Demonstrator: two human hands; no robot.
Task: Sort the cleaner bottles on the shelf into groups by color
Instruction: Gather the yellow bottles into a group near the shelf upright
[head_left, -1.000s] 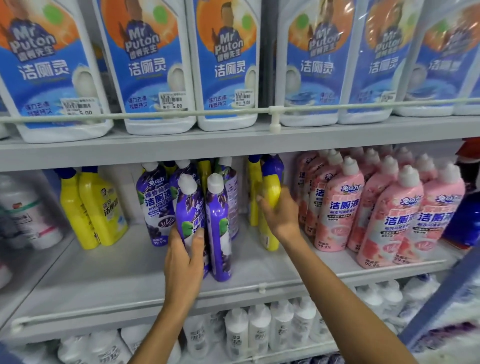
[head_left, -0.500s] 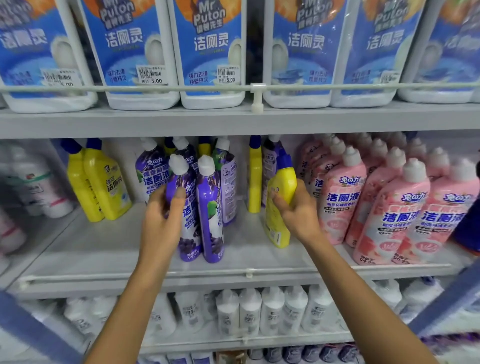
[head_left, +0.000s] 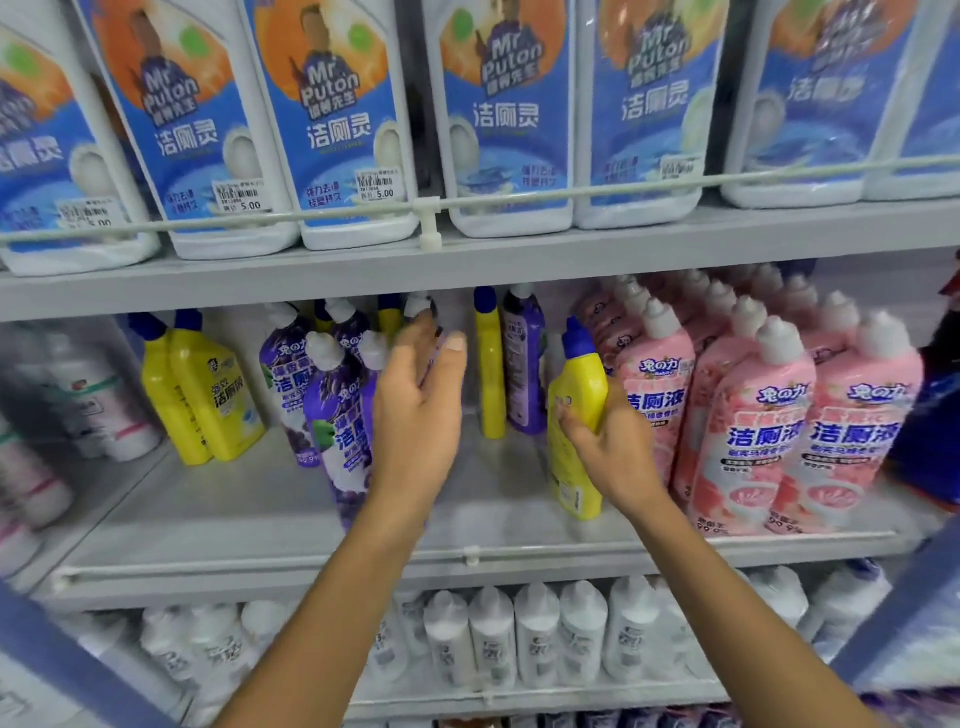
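Middle shelf (head_left: 260, 519), colours mixed. Right hand (head_left: 608, 447) was wrapped round the belly of a yellow bottle (head_left: 582, 384) with a blue cap, fingers curled across its front in a firm hold. The bottle was tilted, its base low at the shelf front, just beside the pink bottles (head_left: 753, 426). Whether the base touched the shelf could not be told.

Left hand (head_left: 415, 415) was open, fingers spread and thumb apart, holding nothing. It was held in front of the purple bottles (head_left: 332, 415); contact with them was unclear through the blur.

A yellow pair (head_left: 208, 395) stood at the left end, well apart from the held one, with the purple bottles between. A stray yellow bottle (head_left: 491, 374) stood at the back, beside a lone purple bottle (head_left: 524, 374).

Judgement: the step in hand was carrying the held yellow across to its own kind. To do it well, lift it clear before moving sideways. The purple bottles stood tall in the path, and such narrow bottles would likely topple at a nudge. Bring it round in front of them, above the front rail (head_left: 260, 564), rather than through the gap behind. The free hand would be best used steadying the front purple ones. Set it down upright, touching the yellow pair, label outward. Sorting looked early — yellows and purples were interleaved.
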